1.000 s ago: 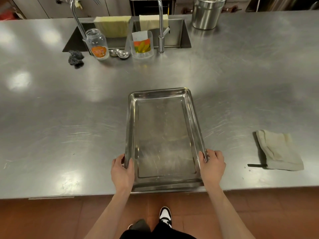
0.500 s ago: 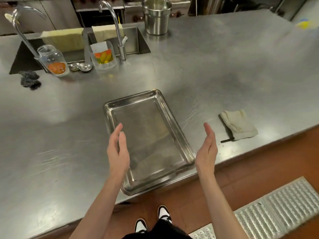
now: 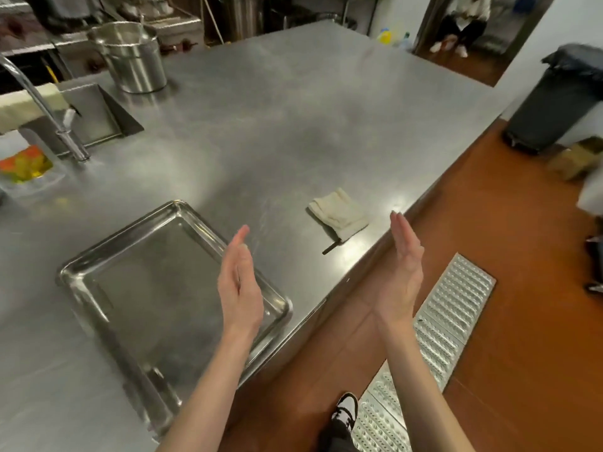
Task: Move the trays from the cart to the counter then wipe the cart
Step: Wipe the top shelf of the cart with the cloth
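Both hands up and empty over the counter's (image 3: 293, 125) near edge: left hand (image 3: 239, 282) edge-on with straight, relaxed fingers (image 3: 242, 234), right hand (image 3: 404, 265) likewise, fingers (image 3: 396, 220) extended and released, palms facing each other, gripping nothing. Tray (image 3: 163, 288) flat on the counter, below and left of the left fingers, one corner close to the counter's edge and apparently not overhanging. Folded cloth (image 3: 339, 213) on the counter between the two sets of fingers and a little beyond them, touching neither. Metal pot (image 3: 130, 57) and tap (image 3: 42, 106) well beyond the left fingers, by the sink. Cart not in view, so number of trays left on it impossible to tell. Likely step in hand: turning back to the cart for another tray, or for wiping. Worth doing well by gripping any next tray on its two long rims, level, and setting it down beside this one, or stacked squarely, well in from the edge. For wiping, cloth an easy reach for the right fingers; better picked up whole than dragged.
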